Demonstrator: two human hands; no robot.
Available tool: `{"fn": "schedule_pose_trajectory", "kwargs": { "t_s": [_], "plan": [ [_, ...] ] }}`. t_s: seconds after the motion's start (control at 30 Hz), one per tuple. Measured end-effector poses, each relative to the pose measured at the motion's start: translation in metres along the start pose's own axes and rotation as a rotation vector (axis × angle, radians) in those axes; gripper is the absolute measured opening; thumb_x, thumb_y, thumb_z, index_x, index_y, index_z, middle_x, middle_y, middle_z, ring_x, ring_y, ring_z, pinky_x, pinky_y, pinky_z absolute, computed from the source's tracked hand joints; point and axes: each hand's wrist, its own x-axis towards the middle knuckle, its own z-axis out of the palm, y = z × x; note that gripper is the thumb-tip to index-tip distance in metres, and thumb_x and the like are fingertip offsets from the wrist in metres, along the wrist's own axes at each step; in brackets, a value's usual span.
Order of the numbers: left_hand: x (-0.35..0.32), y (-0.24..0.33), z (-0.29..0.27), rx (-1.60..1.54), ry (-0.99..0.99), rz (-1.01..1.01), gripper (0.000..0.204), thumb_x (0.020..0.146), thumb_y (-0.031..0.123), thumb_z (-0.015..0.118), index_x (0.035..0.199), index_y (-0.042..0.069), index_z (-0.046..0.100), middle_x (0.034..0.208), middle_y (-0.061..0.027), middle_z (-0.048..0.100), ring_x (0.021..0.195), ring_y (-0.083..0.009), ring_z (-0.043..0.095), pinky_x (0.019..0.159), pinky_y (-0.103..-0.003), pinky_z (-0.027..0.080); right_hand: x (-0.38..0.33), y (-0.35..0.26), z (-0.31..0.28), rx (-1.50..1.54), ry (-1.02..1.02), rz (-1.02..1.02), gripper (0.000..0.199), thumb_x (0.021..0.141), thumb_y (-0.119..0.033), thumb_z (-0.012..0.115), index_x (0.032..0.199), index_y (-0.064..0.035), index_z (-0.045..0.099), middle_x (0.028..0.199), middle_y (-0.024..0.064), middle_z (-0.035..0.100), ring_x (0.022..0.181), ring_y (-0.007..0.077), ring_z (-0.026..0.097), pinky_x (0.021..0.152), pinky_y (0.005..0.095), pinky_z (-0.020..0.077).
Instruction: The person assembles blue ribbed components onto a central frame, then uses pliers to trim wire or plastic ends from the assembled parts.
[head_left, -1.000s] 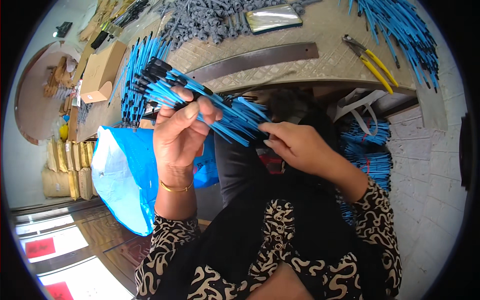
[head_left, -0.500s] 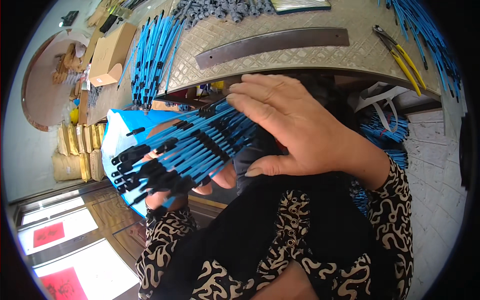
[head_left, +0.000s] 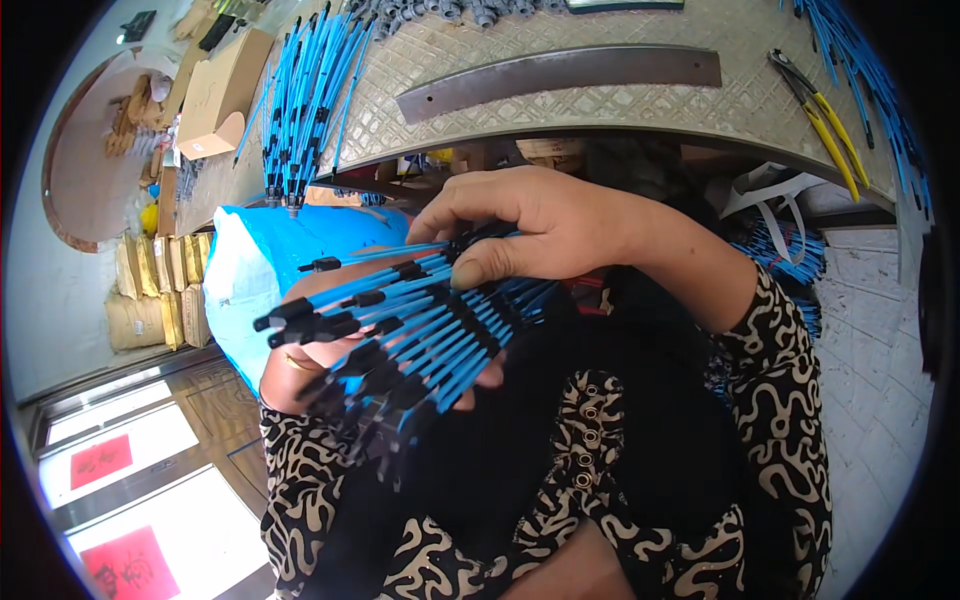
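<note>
A loose, fanned bundle of blue rods with black end fittings (head_left: 430,320) lies slanted in front of my chest. My left hand (head_left: 322,352) supports it from below and behind, with fingertips showing past its lower edge; the rods hide most of that hand. From above, my right hand (head_left: 545,215) grips the bundle's upper part between thumb and curled fingers. Black fittings at the lower-left end are blurred and unevenly staggered. One rod sits a little apart along the top of the fan.
On the patterned worktop lie a curved metal strip (head_left: 565,80), yellow-handled pliers (head_left: 825,125) and more blue rods (head_left: 310,100). Grey fittings (head_left: 470,8) are heaped at the back. A blue-and-white sack (head_left: 240,270) stands left, below an open carton (head_left: 222,95). More rods (head_left: 785,255) lie under the table's right.
My right hand has gone from flat and outstretched to curled, its thumb now on the rods. The bundle has shifted slightly right and down, its fittings more spread.
</note>
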Motion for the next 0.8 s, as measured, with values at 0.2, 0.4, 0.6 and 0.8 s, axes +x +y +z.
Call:
{"fn": "schedule_pose_trajectory", "kwargs": {
  "t_s": [0.2, 0.4, 0.6, 0.8],
  "plan": [
    [-0.067, -0.062, -0.010, -0.401, 0.200, -0.419, 0.050, 0.081, 0.027, 0.063, 0.118, -0.003, 0.048, 0.106, -0.0139, 0.059, 0.091, -0.0205, 0.060, 0.078, -0.032, 0.049, -0.004, 0.008, 0.016, -0.176, 0.191, -0.102, 0.043, 0.083, -0.036, 0.058, 0.110, -0.0032, 0.054, 0.099, 0.0127, 0.055, 0.097, 0.0262, 0.055, 0.082, 0.0336, 0.0429],
    [-0.082, -0.105, -0.025, -0.760, 0.369, -0.688, 0.044, 0.082, 0.023, 0.063, 0.115, -0.002, 0.050, 0.103, -0.0129, 0.060, 0.089, -0.0167, 0.060, 0.075, -0.030, 0.050, -0.011, 0.004, 0.014, -0.045, 0.072, -0.086, 0.045, 0.084, -0.040, 0.056, 0.108, -0.0024, 0.054, 0.096, 0.0120, 0.057, 0.090, 0.0268, 0.056, 0.078, 0.0331, 0.0443],
    [-0.068, -0.105, -0.020, -0.749, 0.267, -0.587, 0.044, 0.083, 0.024, 0.061, 0.116, -0.002, 0.050, 0.105, -0.0134, 0.059, 0.091, -0.0177, 0.059, 0.076, -0.032, 0.050, -0.020, 0.004, 0.020, -0.144, 0.273, -0.140, 0.047, 0.084, -0.042, 0.057, 0.107, -0.0016, 0.053, 0.093, 0.0119, 0.059, 0.084, 0.0245, 0.059, 0.076, 0.0330, 0.0451],
    [-0.052, -0.100, -0.018, -0.738, 0.182, -0.491, 0.044, 0.084, 0.024, 0.060, 0.117, -0.002, 0.049, 0.107, -0.0139, 0.057, 0.093, -0.0188, 0.058, 0.078, -0.033, 0.049, -0.021, -0.007, 0.010, 0.087, 0.063, 0.046, 0.048, 0.085, -0.042, 0.056, 0.109, -0.0004, 0.052, 0.102, 0.0113, 0.058, 0.094, 0.0190, 0.056, 0.081, 0.0314, 0.0433]
  ]
}}
